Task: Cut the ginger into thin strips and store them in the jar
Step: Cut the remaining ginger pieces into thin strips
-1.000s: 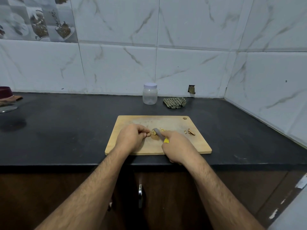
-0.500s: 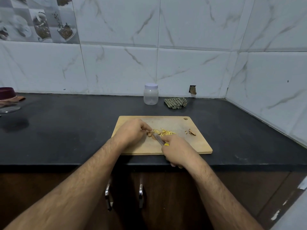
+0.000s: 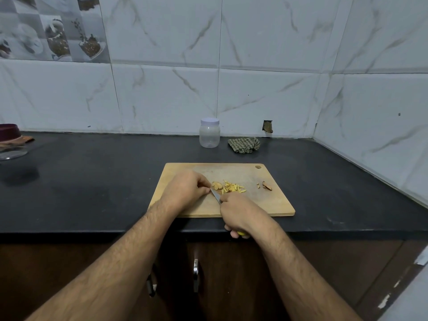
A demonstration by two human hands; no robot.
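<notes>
A wooden cutting board (image 3: 273, 205) lies on the black counter. On it sit a few pale ginger slices (image 3: 217, 185) and, just to their right, a small heap of thin yellow ginger strips (image 3: 232, 188). My left hand (image 3: 187, 189) rests on the board with its fingertips at the slices' left edge. My right hand (image 3: 238, 214) grips a yellow-handled knife (image 3: 215, 196); the blade points up-left, its tip between my left fingers and the slices. A clear plastic jar (image 3: 209, 133) with a white lid on stands behind the board by the wall.
Brown peel scraps (image 3: 266, 186) lie on the board's right part. A crumpled checked cloth (image 3: 243, 145) sits right of the jar. At the far left stand a dark red bowl (image 3: 8, 133) and a glass lid (image 3: 11, 152). A tiled wall closes the right side.
The knife has come off the ginger and drawn back toward me, uncovering the heap of strips. My left hand has slid slightly left, clear of the slices.
</notes>
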